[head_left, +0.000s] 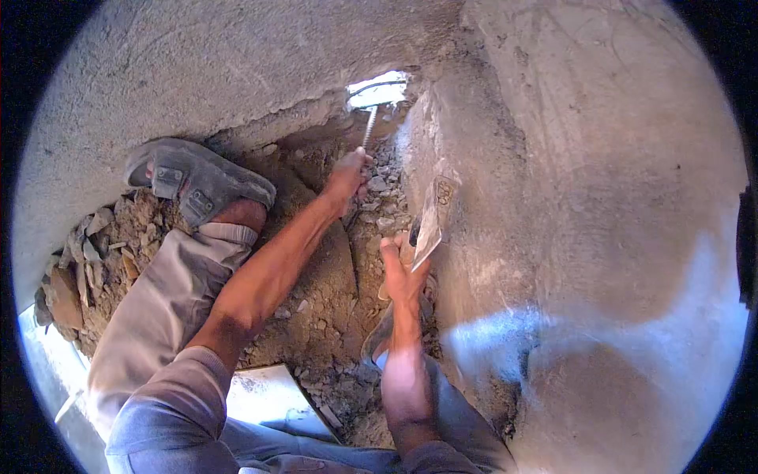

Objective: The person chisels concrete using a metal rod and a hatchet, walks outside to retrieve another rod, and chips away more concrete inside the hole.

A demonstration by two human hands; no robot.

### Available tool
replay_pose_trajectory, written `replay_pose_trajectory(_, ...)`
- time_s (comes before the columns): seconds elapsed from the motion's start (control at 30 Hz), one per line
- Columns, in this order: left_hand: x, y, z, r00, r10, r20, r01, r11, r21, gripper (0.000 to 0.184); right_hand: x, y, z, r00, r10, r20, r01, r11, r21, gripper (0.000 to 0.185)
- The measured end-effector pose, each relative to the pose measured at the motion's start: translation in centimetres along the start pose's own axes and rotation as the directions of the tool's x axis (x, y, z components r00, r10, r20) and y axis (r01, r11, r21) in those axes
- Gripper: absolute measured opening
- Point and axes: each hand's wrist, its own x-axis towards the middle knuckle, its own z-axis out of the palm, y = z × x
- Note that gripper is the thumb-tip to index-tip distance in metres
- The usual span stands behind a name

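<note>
Left sleeve (170, 415) lay nearest; the left hand (345, 180) clenched a rod (370, 126), tip beside the hole (375, 95), while the right hand (403, 268) curled round a pale object (437, 212).

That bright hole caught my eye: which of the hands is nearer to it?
Left. The left hand, gripping a ribbed rod, is below the bright hole in the picture; the right hand is farther below it.
</note>
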Motion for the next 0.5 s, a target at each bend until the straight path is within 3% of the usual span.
replay_pose_trajectory(0.03,0.1,-0.3,0.1,1.0,-0.004,-0.007,0.004,1.0,-0.008,0.022,0.0,-0.2,0.1,1.0,-0.006,0.008,0.006,1.0,-0.016,0.027)
replay_pose_trajectory(0.1,1.1,-0.4,0.7,0.992,0.037,0.123,-0.013,0.982,-0.189,0.031,0.2,0.1,0.3,1.0,-0.016,0.018,0.016,0.999,-0.03,0.028)
replay_pose_trajectory(0.17,2.8,0.3,0.7,0.995,0.021,0.097,-0.001,0.979,-0.202,0.03,0.3,1.0,0.3,0.998,-0.053,-0.018,0.052,0.996,-0.073,0.015)
replay_pose_trajectory(0.33,3.6,2.5,-0.1,0.991,-0.007,0.135,0.039,0.972,-0.231,0.026,0.0,-0.3,0.7,0.994,-0.099,-0.044,0.098,0.995,-0.007,0.013)
replay_pose_trajectory(0.4,4.4,3.5,-1.0,0.932,-0.062,0.357,0.187,0.927,-0.326,0.024,0.0,-0.3,0.8,0.992,-0.11,-0.063,0.112,0.993,0.027,0.014)
replay_pose_trajectory(0.5,4.6,4.3,-0.3,0.93,-0.063,0.362,0.21,0.9,-0.382,0.024,0.1,0.5,0.9,0.998,-0.055,-0.041,0.055,0.998,0.001,0.024)
